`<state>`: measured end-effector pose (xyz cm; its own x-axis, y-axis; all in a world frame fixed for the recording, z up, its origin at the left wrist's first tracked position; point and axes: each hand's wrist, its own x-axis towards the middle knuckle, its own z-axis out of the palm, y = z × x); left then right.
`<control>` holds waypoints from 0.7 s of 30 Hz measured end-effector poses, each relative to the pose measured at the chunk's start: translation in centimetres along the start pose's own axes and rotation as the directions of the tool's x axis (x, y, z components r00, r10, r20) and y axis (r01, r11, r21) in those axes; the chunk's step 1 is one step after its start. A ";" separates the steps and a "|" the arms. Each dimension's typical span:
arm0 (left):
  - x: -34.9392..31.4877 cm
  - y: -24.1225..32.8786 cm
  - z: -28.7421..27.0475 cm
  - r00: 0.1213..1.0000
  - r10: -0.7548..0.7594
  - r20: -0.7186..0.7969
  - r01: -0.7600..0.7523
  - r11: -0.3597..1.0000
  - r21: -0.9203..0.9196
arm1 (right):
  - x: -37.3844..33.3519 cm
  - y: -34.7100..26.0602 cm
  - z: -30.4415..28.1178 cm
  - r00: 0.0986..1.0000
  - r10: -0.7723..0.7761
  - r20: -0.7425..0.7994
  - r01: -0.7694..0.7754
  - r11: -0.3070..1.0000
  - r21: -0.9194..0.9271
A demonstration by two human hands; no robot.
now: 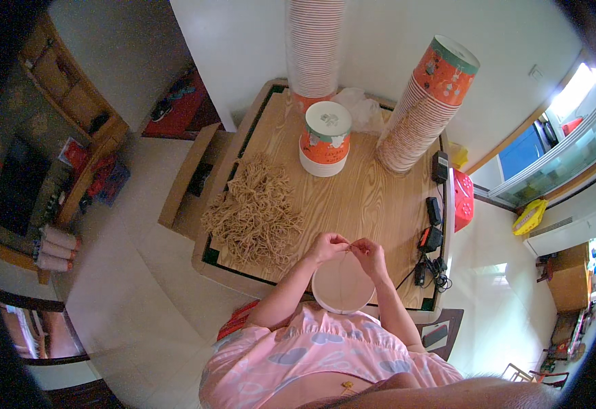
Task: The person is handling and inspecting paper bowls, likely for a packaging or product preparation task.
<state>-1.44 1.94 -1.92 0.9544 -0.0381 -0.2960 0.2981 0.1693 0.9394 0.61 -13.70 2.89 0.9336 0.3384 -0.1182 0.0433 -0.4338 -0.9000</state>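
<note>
A white-lined paper bucket (343, 286) stands at the table's near edge against my body, its open mouth facing up. Over its far rim my left hand (328, 247) and my right hand (368, 256) meet, with the fingertips of both pinched together. A thin piece of twine (348, 250) appears between the fingertips, though it is small and partly hidden. To the left lies a large tangled heap of tan twine (256, 211). Beyond my hands an orange and green paper bucket (324, 151) sits upside down, with a white rim at its foot.
Two tall stacks of nested paper buckets, one at the back (314, 48) and one at the right (426, 102), rise from the wooden table (359, 198). Black power adapters (434, 211) and cables line the right edge. A cardboard box (192, 180) adjoins the left side.
</note>
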 end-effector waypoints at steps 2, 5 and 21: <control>-0.3 0.9 0.2 1.000 -0.017 0.011 0.017 1.000 -0.004 | 0.1 0.4 0.0 1.000 -0.011 -0.017 0.011 1.000 -0.019; -0.3 0.8 0.2 1.000 -0.025 0.015 0.026 0.998 -0.050 | 0.2 0.9 0.1 0.999 -0.020 -0.031 0.019 0.999 -0.038; 0.3 -0.6 -0.2 0.995 0.098 0.023 -0.096 0.993 -0.071 | 0.3 1.3 0.1 0.999 0.011 0.032 -0.013 0.998 0.058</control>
<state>-1.38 2.00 -2.63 0.9792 -0.0440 -0.1982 0.2029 0.2419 0.9488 0.87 -14.06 1.59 0.9221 0.3600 -0.1418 0.0104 -0.3895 -0.9210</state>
